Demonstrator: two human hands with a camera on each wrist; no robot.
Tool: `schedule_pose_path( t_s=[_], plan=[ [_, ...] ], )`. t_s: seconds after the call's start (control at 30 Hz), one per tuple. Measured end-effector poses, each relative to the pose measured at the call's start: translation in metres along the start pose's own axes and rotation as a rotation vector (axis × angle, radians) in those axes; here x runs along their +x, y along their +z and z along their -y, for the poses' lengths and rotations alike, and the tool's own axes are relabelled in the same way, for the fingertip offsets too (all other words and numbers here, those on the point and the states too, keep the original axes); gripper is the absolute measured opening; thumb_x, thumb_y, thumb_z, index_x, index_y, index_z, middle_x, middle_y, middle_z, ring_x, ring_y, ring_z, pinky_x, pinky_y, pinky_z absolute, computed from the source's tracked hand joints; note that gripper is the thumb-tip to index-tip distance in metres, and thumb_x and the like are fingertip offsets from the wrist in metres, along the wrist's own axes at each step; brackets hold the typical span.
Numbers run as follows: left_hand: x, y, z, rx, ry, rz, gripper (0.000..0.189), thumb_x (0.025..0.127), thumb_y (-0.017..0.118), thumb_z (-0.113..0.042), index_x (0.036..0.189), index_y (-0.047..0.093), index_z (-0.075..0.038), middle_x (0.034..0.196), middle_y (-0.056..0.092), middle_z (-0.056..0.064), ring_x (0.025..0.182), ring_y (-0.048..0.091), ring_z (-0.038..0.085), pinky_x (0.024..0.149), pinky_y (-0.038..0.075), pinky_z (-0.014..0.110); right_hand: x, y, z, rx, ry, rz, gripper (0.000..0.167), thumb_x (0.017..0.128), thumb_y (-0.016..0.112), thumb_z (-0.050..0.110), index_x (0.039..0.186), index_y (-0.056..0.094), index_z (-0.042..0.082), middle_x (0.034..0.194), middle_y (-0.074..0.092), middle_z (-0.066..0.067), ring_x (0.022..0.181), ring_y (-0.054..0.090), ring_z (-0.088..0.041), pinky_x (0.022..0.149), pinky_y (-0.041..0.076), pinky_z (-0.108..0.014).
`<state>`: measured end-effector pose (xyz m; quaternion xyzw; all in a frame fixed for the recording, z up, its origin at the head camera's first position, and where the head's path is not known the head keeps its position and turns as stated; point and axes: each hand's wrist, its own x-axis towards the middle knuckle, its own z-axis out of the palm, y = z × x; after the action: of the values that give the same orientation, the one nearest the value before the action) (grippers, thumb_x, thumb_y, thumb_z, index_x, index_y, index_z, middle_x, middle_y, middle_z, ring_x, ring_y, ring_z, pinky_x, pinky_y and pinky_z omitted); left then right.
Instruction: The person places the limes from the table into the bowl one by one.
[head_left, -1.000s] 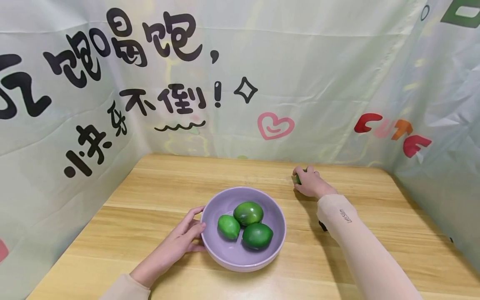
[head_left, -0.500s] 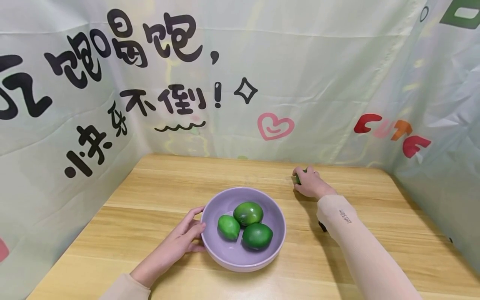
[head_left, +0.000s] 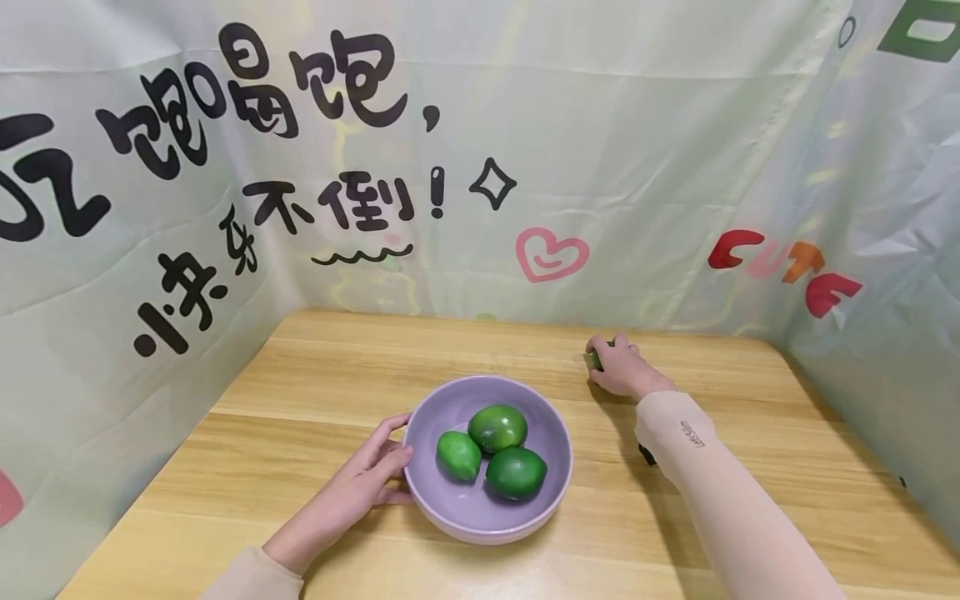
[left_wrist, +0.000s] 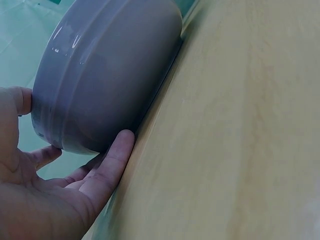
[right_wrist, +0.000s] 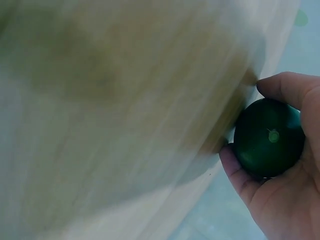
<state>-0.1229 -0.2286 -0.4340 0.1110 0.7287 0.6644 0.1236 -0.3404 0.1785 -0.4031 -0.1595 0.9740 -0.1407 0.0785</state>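
A purple bowl [head_left: 487, 521] stands upright on the table, with three green limes in it: a light one [head_left: 458, 456], a mottled one [head_left: 498, 428] and a dark one [head_left: 516, 472]. My left hand [head_left: 363, 475] touches the bowl's left outer side, fingers spread along its wall. In the left wrist view, one fingertip of that hand [left_wrist: 60, 190] meets the lower part of the bowl [left_wrist: 115, 70] close to the tabletop. Towards the back right, my right hand [head_left: 621, 368] grips another dark green lime [right_wrist: 267, 137] at the tabletop, its thumb and fingers curled round it.
The wooden table [head_left: 315, 383] ends at printed cloth walls [head_left: 637, 167] at the back and both sides. A small black object [head_left: 647, 454] shows beneath the right sleeve [head_left: 720, 475].
Both hands, the bowl and the limes keep their places. The whole head view has shifted very slightly down.
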Motion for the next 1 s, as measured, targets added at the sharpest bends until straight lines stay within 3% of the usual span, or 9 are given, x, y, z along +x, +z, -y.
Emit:
schedule_pose_path(
  t_s=[0.23,0.5,0.8,1.0],
  plan=[
    [0.001,0.001,0.0,-0.001,-0.006,0.001,0.063,0.116,0.049,-0.03,0.17,0.022,-0.013,0.146,0.05,0.036,0.116,0.069,0.029,0.096,0.068,0.041,-0.006,-0.005,-0.001,0.016,-0.036,0.036,0.048,0.108,0.062,0.019,0.151,0.047,0.003,0.148,0.035,-0.045,0.133,0.044,-0.064,0.101,0.052,-0.072],
    [0.001,0.0,-0.001,-0.003,-0.011,0.001,0.063,0.116,0.049,-0.03,0.17,0.021,-0.013,0.146,0.049,0.036,0.117,0.069,0.029,0.096,0.068,0.04,-0.013,-0.016,-0.001,0.048,-0.142,0.037,0.051,0.103,0.071,0.019,0.146,0.054,-0.001,0.139,0.05,-0.038,0.121,0.056,-0.046,0.098,0.057,-0.059],
    [0.001,0.001,-0.001,0.0,-0.012,-0.003,0.063,0.116,0.049,-0.03,0.17,0.021,-0.013,0.146,0.049,0.036,0.118,0.069,0.03,0.095,0.068,0.041,-0.023,-0.027,0.006,0.085,-0.163,0.014,0.053,0.102,0.073,0.022,0.148,0.055,0.002,0.141,0.047,-0.036,0.114,0.057,-0.041,0.091,0.058,-0.05],
    [0.0,0.001,-0.001,0.009,-0.012,-0.002,0.063,0.116,0.049,-0.031,0.17,0.021,-0.013,0.146,0.05,0.035,0.118,0.069,0.03,0.095,0.068,0.04,-0.034,-0.039,0.016,0.073,-0.233,-0.027,0.054,0.097,0.079,0.024,0.144,0.059,0.006,0.141,0.055,-0.03,0.114,0.059,-0.039,0.089,0.059,-0.047]
  ],
)
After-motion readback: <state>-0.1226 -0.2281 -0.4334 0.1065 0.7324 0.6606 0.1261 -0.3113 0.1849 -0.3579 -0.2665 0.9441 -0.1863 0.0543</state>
